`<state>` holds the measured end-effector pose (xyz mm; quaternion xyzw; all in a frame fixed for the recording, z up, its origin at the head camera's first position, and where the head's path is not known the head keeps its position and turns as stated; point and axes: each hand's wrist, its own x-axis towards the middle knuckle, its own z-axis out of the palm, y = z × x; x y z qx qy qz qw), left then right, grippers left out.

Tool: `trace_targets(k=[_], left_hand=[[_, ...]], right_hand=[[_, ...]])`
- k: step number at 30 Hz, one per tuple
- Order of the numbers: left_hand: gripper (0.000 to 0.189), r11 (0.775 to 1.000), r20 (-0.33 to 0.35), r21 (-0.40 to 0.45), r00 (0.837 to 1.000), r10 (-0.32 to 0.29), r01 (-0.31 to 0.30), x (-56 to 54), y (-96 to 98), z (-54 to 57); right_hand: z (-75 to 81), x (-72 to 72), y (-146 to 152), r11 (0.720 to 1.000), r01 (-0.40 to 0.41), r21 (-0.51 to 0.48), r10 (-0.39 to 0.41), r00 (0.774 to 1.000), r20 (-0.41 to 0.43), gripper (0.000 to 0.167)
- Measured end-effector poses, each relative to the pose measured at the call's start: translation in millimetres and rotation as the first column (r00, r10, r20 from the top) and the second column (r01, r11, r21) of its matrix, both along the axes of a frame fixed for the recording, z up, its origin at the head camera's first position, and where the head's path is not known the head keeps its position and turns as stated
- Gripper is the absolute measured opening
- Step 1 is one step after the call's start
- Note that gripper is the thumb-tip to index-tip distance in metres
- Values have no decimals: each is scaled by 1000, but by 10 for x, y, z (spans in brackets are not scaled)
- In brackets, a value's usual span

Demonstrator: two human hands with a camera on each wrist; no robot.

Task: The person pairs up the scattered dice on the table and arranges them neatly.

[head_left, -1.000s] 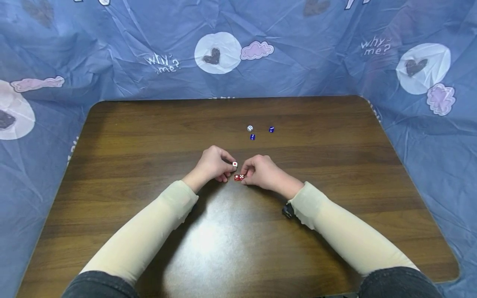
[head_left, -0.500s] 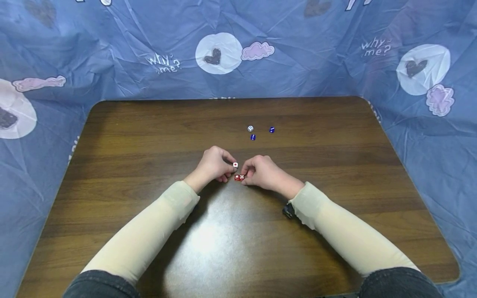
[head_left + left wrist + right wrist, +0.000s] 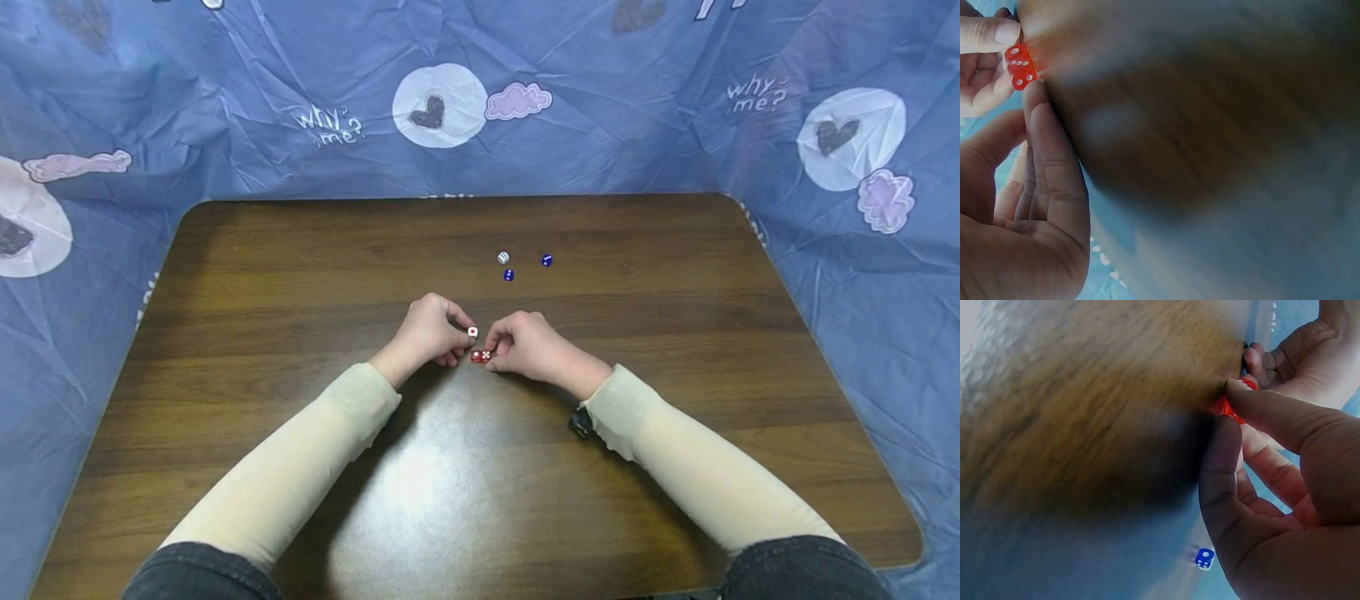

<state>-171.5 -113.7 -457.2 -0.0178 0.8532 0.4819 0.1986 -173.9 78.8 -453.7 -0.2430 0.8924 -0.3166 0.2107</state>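
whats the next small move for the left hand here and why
Probably ease the white cube die with a red dot toward the two red dice with white pips: the left hand pinches it close to them, while the right hand grips their right end.

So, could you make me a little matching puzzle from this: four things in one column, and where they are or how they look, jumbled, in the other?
1. White die with a red spot
2. Red dice
3. Blue dice
4. Table

A. Apart from each other, beyond both hands
B. Brown, with a wood grain
C. Pinched by the left hand
D. Side by side, at the right hand

Pairs: 1-C, 2-D, 3-A, 4-B
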Motion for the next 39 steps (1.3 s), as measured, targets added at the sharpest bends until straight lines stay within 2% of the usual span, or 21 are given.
trace_targets(k=[23,28,34,39], left_hand=[[10,1000,-11,-13,1000,-10,10,16,0,13],[11,1000,-9,-19,1000,-10,10,12,1,11],[11,1000,-1,-22,1000,-8,8,12,-1,14],[10,1000,1,-20,1000,-6,6,15,2,25]], right_hand=[[5,-40,63,1000,-19,2,19,1000,8,19],[20,-91,130,1000,-6,10,6,1000,-26,22],[95,-214,196,998,65,-5,-65,997,-51,21],[173,-381,232,976,213,-41,-216,972,-95,26]])
